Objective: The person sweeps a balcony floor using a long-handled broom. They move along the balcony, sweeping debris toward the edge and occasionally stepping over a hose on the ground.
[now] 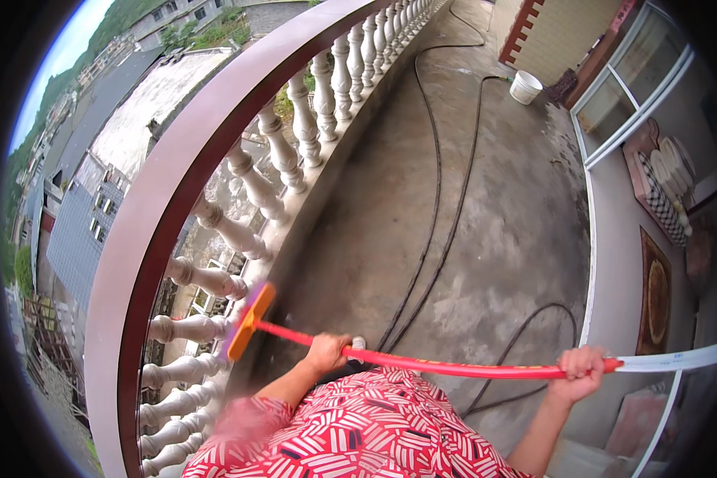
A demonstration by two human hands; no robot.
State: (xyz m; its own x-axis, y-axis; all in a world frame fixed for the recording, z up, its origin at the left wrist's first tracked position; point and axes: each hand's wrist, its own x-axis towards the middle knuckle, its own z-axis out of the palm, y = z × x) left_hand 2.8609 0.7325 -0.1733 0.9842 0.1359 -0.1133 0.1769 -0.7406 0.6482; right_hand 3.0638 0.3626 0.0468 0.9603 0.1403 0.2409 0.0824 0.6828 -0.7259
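Observation:
Both my hands grip the red pole (pixel 454 365) of a long-handled scrubbing brush, held roughly level across my body. My left hand (pixel 327 354) is closed round the pole nearer the head. Farther along, my right hand (pixel 581 373) holds it close to where the red part meets a white section (pixel 675 359). The orange brush head (pixel 251 322), with blurred purple bristles, lies against the lower ends of the white balusters (pixel 203 328) at the ledge. Whether the bristles touch the ledge is hard to tell.
A maroon handrail (pixel 173 161) curves above the balusters on the left. Black hose (pixel 436 179) runs along the wet concrete floor (pixel 358 209) and loops near my right side. A white bucket (pixel 525 87) stands ahead beside a dark broom (pixel 561 86). Glazed sliding doors (pixel 633 89) line the right.

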